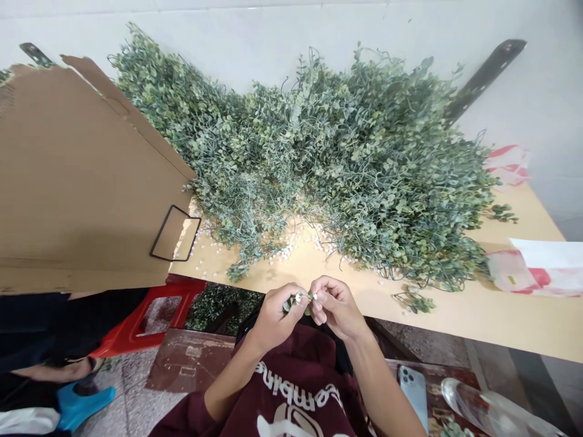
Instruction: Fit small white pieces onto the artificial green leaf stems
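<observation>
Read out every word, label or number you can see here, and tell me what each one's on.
Maroon sweatshirt: curved white lettering, upside down in this view, perhaps "embl"; the rest is unsure.
Red-and-white plastic bag: red markings, nothing readable.
Nothing else is readable.

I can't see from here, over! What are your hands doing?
Left hand, right hand pinching a small green sprig. Leafy heap and white beads on the table ahead. Cardboard sheet at left, apart from the hands.

Your left hand point(273, 318) and right hand point(334, 306) are pinched up close together, basically touching. Your left forearm point(232, 382) and right forearm point(382, 388) angle inward, wrists bent a bit.
</observation>
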`<control>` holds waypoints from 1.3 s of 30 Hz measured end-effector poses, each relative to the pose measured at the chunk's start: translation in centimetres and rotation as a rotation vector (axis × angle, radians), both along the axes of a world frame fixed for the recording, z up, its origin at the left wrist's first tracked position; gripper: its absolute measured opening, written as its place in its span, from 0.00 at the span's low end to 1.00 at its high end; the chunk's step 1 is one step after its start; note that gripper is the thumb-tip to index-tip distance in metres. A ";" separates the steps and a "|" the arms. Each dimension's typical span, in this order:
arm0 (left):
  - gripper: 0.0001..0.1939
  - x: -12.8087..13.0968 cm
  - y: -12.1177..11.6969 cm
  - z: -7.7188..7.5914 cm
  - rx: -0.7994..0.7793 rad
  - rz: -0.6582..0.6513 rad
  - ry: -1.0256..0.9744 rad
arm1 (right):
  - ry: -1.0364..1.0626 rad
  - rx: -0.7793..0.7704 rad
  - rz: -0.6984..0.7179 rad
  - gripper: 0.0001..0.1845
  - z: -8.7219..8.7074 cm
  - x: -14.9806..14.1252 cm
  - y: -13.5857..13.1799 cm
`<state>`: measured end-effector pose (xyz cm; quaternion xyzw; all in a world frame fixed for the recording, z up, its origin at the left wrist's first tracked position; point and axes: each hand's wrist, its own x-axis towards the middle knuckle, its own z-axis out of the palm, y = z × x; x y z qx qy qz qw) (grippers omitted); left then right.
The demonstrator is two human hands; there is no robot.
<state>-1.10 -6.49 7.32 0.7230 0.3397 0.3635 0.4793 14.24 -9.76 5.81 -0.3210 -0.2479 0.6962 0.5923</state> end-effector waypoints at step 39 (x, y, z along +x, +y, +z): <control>0.13 -1.6 0.3 1.0 -0.110 -0.002 0.055 | -0.308 0.042 -0.072 0.13 0.2 -1.6 -0.2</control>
